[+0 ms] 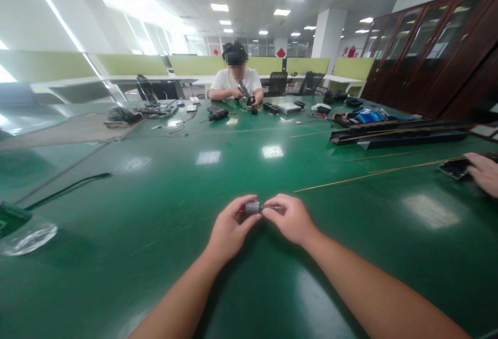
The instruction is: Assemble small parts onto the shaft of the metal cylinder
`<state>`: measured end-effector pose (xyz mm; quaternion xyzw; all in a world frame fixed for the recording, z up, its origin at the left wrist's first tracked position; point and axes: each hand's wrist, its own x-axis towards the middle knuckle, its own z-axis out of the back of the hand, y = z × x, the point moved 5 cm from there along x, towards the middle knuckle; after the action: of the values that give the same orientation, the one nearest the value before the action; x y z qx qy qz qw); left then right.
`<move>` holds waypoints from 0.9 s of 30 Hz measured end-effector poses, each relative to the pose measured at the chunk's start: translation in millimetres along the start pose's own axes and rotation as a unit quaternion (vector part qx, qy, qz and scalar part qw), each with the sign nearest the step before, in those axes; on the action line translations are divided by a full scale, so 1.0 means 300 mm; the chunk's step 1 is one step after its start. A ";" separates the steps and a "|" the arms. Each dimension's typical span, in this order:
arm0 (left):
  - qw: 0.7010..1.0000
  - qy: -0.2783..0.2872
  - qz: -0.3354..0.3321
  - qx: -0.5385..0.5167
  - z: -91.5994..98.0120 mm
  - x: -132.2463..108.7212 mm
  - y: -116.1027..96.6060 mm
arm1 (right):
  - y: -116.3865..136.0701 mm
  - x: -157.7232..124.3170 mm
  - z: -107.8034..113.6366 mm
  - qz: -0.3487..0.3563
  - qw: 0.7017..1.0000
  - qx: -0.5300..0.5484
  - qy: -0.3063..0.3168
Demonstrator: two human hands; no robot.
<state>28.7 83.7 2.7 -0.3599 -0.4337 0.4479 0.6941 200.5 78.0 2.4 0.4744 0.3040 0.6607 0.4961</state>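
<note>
Just above the green table (249,266), a small grey metal cylinder with a thin shaft (252,207) lies sideways between my hands. My left hand (232,225) grips the cylinder's body, thumb below and fingers above. The shaft, pointing right, is pinched in the fingertips of my right hand (290,217). My fingers cover parts of the piece, and its exact kind cannot be made out.
Thin brass-coloured rods (330,183) and black metal profiles (397,134) lie to the right, where another person's hand (484,172) rests on a profile. Across the table a person (236,77) holds a tool, near a power drill (218,114). A clear bottle (29,238) lies left.
</note>
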 end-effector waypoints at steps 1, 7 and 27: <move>1.000 -0.003 0.006 -0.009 0.001 0.000 0.002 | -0.001 0.000 0.000 -0.001 1.000 0.001 -0.001; 0.999 -0.019 0.025 -0.012 0.011 0.000 -0.003 | -0.006 0.001 0.006 -0.001 1.000 0.008 -0.020; 0.996 -0.054 0.060 -0.025 0.029 0.014 0.003 | 0.008 -0.001 0.012 0.011 0.999 0.017 -0.033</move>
<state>21.2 88.8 6.3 -0.3780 -0.4590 0.4963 0.6325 203.0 76.6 5.7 0.5074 0.2936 0.6447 0.4907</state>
